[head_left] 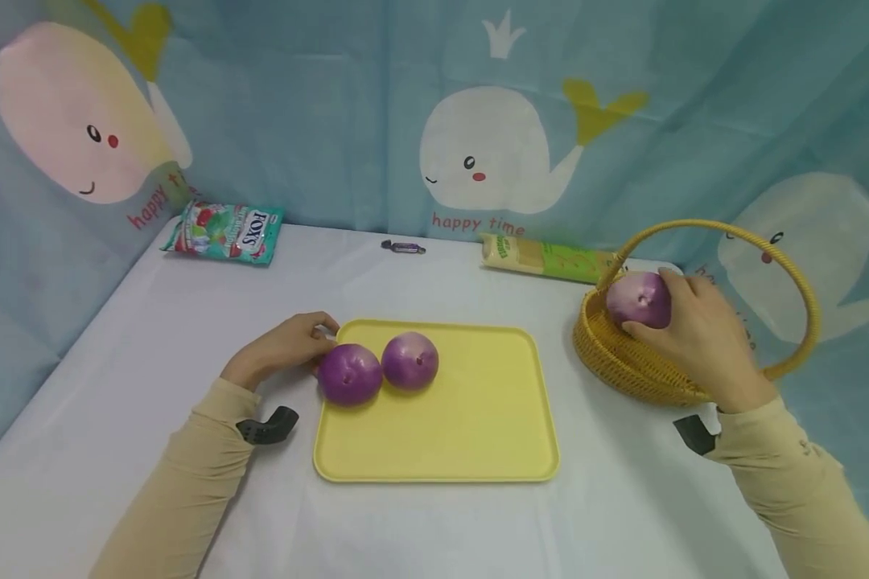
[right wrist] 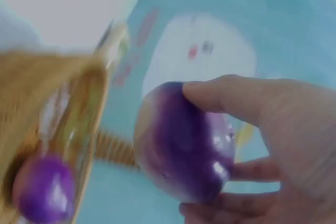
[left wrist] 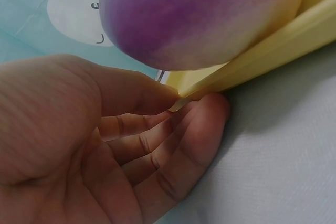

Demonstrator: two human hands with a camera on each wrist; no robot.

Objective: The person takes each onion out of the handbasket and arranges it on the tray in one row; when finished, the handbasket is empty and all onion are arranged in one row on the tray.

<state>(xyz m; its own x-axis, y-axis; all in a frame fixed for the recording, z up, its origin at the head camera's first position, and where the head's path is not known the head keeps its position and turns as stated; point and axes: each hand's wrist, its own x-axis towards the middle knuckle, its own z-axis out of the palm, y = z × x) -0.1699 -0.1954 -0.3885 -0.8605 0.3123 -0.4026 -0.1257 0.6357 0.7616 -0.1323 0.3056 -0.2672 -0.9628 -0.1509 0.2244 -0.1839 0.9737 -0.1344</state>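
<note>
My left hand [head_left: 284, 347] is at the upper left corner of a yellow tray [head_left: 442, 442]. Its thumb lies over the rim and its fingers sit beneath, pinching the edge, as the left wrist view shows. Two round purple-and-white vegetables [head_left: 350, 375] [head_left: 410, 361], turnip-like, sit side by side in the tray's upper left. At the right, my right hand [head_left: 702, 334] grips another round purple-and-white vegetable [head_left: 633, 299] over a woven basket [head_left: 608, 358]. Inside that basket, a further purple vegetable [right wrist: 46, 188] shows in the right wrist view; from the head it is hidden.
The basket's tall handle [head_left: 804, 289] arches up around my right hand. Along the back lie a teal FOX'S candy bag [head_left: 228, 233], a small wrapped candy [head_left: 404, 248] and a green-and-cream packet [head_left: 550, 259]. A blue whale-print curtain [head_left: 333, 121] hangs behind the white table [head_left: 434, 531].
</note>
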